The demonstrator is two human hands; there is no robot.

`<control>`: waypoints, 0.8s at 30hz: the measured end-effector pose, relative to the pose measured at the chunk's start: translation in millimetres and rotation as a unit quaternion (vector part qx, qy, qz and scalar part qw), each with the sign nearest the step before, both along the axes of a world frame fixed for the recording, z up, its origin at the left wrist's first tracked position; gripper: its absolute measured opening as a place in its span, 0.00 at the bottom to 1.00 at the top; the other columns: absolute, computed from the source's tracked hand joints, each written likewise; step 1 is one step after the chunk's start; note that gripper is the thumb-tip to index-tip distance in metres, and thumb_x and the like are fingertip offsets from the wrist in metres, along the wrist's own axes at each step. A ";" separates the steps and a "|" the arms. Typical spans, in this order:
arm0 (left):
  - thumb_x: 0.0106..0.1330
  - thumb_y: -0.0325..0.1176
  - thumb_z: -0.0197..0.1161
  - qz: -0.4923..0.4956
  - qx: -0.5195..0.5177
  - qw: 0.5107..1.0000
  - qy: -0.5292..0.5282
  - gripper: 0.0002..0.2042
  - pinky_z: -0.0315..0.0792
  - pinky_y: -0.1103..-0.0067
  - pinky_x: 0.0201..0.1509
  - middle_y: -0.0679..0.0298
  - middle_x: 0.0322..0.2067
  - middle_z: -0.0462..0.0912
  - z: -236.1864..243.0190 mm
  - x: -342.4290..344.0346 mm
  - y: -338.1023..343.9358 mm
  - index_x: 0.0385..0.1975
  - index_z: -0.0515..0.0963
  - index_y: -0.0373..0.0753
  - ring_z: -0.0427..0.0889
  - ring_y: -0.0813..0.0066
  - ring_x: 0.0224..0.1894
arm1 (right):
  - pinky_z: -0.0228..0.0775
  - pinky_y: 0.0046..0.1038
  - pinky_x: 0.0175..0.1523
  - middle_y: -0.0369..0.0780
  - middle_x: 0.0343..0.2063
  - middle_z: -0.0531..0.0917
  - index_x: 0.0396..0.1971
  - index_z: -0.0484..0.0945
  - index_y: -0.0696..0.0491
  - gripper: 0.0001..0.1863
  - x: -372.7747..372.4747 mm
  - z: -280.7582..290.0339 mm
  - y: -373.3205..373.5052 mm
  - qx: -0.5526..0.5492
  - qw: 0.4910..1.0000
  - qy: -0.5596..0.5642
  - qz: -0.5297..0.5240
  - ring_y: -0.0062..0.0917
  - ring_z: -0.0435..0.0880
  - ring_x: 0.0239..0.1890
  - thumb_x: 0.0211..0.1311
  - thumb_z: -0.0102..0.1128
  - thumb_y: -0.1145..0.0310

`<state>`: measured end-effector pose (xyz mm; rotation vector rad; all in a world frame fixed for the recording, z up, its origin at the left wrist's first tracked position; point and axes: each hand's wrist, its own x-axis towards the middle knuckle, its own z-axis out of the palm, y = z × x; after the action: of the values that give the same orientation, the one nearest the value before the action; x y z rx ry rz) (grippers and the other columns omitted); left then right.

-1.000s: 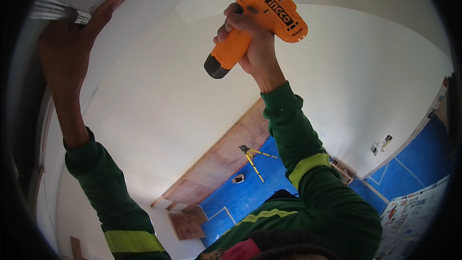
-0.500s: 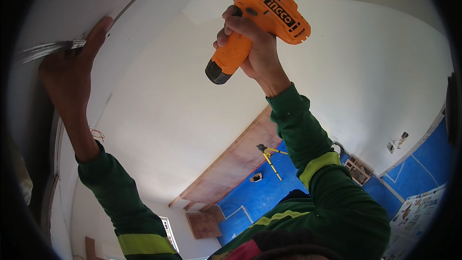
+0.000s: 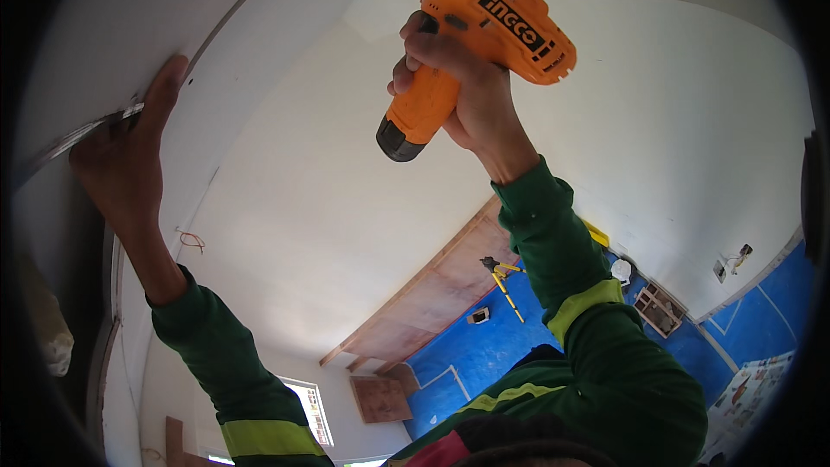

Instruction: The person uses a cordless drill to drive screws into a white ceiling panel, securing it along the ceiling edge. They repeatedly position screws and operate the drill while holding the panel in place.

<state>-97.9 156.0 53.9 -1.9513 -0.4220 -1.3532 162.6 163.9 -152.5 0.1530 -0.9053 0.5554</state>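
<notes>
My right hand (image 3: pixel 484 104) is wrapped round the grip of an orange and black cordless drill (image 3: pixel 506 22). The drill is raised high, its black chuck pointing up and left past the top edge of the view, so its tip is out of sight. On the left, my left hand (image 3: pixel 130 169) is at the bright metal edge (image 3: pixel 95 127) of a white panel (image 3: pixel 95 43). One finger stretches up along the panel; the other fingers are hidden at the metal edge, apparently hooked over it. A dark gap line runs up the panel from near that fingertip.
A loop of thin orange wire (image 3: pixel 192 240) sticks out of the wall by my left forearm. Below lie a blue floor (image 3: pixel 510 329), a yellow-legged tripod (image 3: pixel 508 290), a wooden crate (image 3: pixel 660 309) and a brown board (image 3: pixel 380 399). Wires hang from a wall box (image 3: pixel 719 271).
The view has shifted slightly. The drill sits a little farther right and lower in view, still in my right hand. My left hand stays at the panel's metal edge, its fingertip slightly lower in view.
</notes>
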 end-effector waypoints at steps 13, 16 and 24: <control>0.61 0.35 0.83 0.013 -0.003 1.000 -0.010 0.15 0.80 0.84 0.46 0.63 0.36 0.94 -6.0 11.3 -9.8 0.42 0.90 0.32 0.89 0.83 0.36 | 0.81 0.36 0.39 0.36 0.32 0.80 0.48 0.77 0.55 0.13 12.3 -3.2 5.7 0.006 0.994 -0.033 -0.104 0.26 0.86 0.28 0.66 0.67 0.75; 0.61 0.34 0.83 0.008 -0.002 1.000 -0.012 0.15 0.81 0.83 0.45 0.63 0.35 0.94 -6.8 14.6 -12.3 0.42 0.91 0.33 0.90 0.83 0.36 | 0.81 0.36 0.39 0.36 0.31 0.80 0.50 0.77 0.55 0.15 17.8 -4.7 3.8 0.005 0.990 -0.034 -0.136 0.27 0.86 0.28 0.65 0.65 0.76; 0.64 0.30 0.80 -0.025 -0.013 0.999 0.017 0.12 0.84 0.83 0.48 0.60 0.37 0.94 -4.6 12.0 -8.1 0.45 0.90 0.33 0.93 0.78 0.39 | 0.81 0.39 0.39 0.36 0.32 0.79 0.53 0.76 0.54 0.18 11.4 0.3 -13.5 -0.001 1.000 -0.002 0.026 0.28 0.86 0.28 0.63 0.66 0.77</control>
<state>-85.9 147.9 49.3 -2.0160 -0.3791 -1.3502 174.0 150.4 -152.2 0.1749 -0.9059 0.6055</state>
